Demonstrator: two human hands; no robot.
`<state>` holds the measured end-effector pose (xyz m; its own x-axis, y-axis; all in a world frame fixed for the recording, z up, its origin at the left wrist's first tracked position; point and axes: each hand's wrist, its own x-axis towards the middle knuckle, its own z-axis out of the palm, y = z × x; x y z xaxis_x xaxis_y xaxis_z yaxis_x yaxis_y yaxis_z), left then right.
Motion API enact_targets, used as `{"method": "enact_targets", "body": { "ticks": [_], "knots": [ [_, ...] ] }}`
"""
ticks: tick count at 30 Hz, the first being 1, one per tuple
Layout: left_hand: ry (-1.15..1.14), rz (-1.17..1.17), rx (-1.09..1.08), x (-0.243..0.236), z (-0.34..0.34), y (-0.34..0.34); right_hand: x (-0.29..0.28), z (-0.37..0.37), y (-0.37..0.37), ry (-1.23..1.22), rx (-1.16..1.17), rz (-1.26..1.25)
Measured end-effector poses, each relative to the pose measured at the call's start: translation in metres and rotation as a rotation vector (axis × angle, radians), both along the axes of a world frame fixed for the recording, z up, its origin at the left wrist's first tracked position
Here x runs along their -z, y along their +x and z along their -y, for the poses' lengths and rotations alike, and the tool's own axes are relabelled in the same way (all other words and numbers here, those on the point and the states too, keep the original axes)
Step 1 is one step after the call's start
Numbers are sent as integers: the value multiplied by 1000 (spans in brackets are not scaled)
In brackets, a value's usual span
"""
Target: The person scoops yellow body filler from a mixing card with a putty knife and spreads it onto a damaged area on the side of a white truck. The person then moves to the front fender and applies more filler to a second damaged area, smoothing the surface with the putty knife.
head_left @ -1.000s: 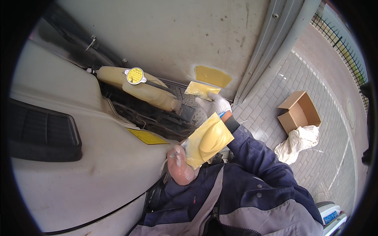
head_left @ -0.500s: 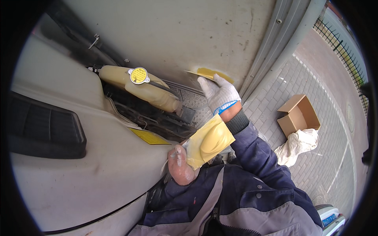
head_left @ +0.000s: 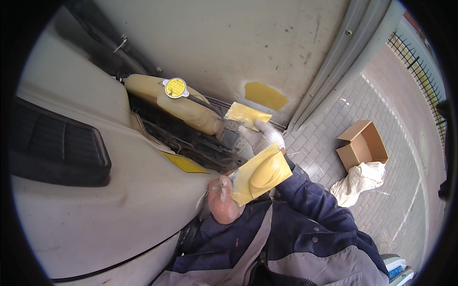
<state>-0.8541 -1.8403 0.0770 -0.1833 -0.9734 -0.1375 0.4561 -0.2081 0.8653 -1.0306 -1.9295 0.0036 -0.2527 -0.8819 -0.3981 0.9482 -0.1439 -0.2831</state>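
Note:
My bare left hand (head_left: 222, 199), smeared with pale residue, grips a board (head_left: 260, 174) carrying a glossy mound of yellow paste. Above it, my right hand (head_left: 261, 134), in a white knitted glove, holds a flat rectangular spreader (head_left: 248, 114) coated in yellow paste, its fingers partly hidden by the spreader and board. Just beyond the spreader, a yellow patch (head_left: 265, 95) lies on the dirty off-white vehicle panel (head_left: 238, 43), not touched by the spreader as far as I can tell.
A translucent reservoir (head_left: 186, 114) and dark hoses fill the gap beside the white bodywork (head_left: 95, 209) on my left. Channelled metal trim (head_left: 334, 66) edges the panel. On the paving to my right are a cardboard box (head_left: 362, 143) and white cloth (head_left: 358, 183); a fence (head_left: 415, 66) stands beyond.
Half a second ago my right hand was raised at the patch with the spreader edge-on; now it is lower, the spreader's coated face showing. The view has shifted slightly.

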Motion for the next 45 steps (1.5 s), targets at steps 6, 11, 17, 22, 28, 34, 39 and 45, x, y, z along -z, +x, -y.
{"method": "enact_targets", "body": {
  "ticks": [6,11,17,22,28,34,39,45],
  "knots": [
    [13,-76,119,-3,5,1,58,35,-7,-22,-9,123],
    [5,-15,60,-5,6,0,54,47,-19,-65,-9,208],
    [9,49,31,-3,5,0,23,50,-22,-80,45,253],
    [-9,100,30,5,6,4,-12,47,-24,-199,57,270],
    [-95,219,100,11,7,10,-52,33,-30,-283,35,313],
    [31,-62,33,9,3,4,-60,-5,-31,-493,16,158],
    [-150,255,103,3,2,6,-11,-24,-23,-131,-27,5],
    [0,54,106,-2,1,-1,41,2,-22,-8,-56,52]
  ]
}}
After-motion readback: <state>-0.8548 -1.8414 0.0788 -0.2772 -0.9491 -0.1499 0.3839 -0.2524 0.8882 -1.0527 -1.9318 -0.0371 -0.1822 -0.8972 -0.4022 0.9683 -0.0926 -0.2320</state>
